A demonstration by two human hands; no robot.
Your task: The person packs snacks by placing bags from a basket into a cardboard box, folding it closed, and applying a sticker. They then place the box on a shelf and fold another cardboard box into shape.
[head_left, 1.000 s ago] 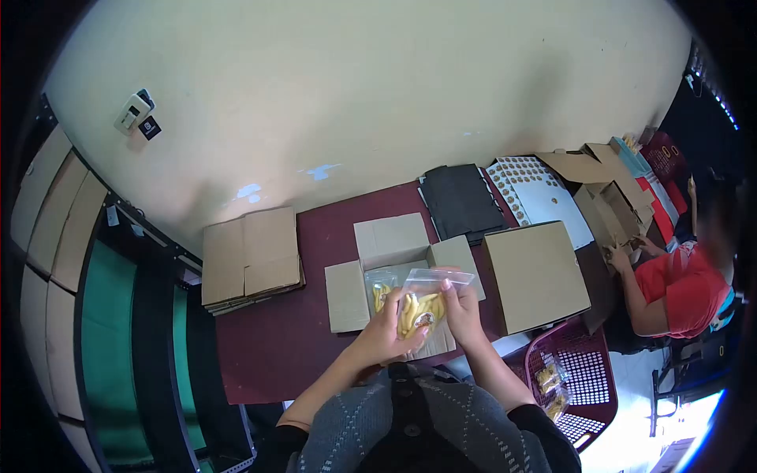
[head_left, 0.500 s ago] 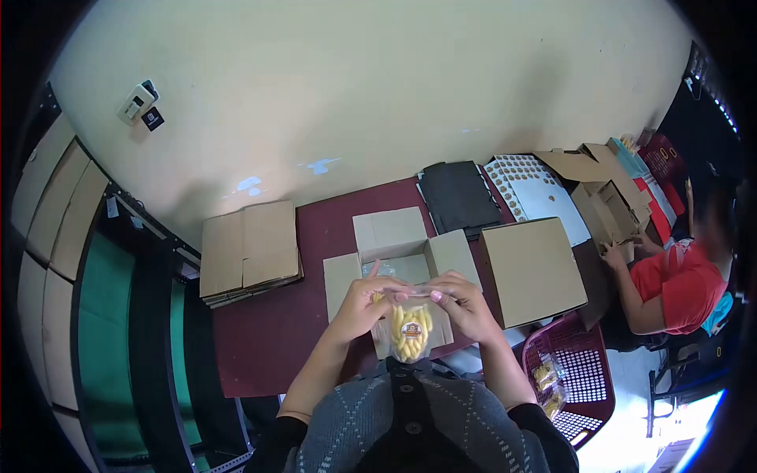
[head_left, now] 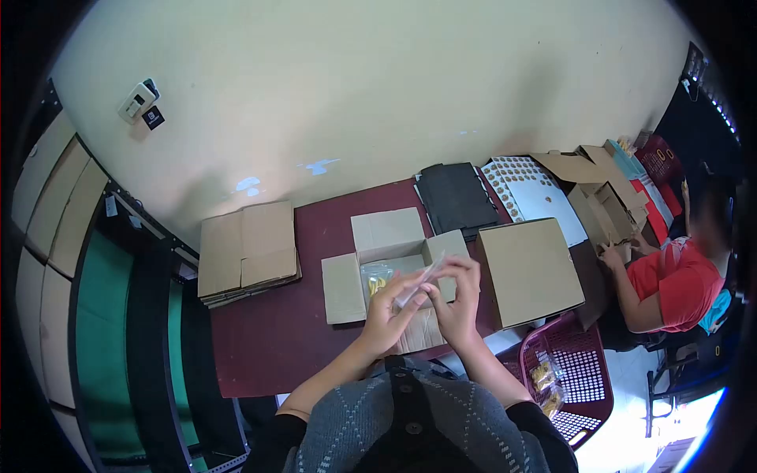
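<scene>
Over the open cardboard box [head_left: 343, 296], both my hands hold a clear plastic snack pouch [head_left: 420, 288]. It is tilted and seen nearly edge-on, so its yellow contents and round label are hidden. My left hand [head_left: 388, 317] pinches one side of it. My right hand [head_left: 457, 306] grips the other side, thumb toward the left hand. Inside the box, at its left, lies another clear pouch [head_left: 378, 277] with yellow pieces in it, partly covered by my left hand.
Flattened cartons [head_left: 248, 244] are stacked at left. To the right stand a closed box [head_left: 532, 272], black sheets [head_left: 457, 197] and sticker sheets [head_left: 536, 193]. A maroon basket [head_left: 583, 378] holds snack pouches. A co-worker in a red shirt [head_left: 674, 284] handles an open carton [head_left: 603, 209].
The pouch, earlier hanging upright with its label and yellow sticks showing, has been raised and tipped edge-on. Both hands turned with it, and the pouch inside the box shows more.
</scene>
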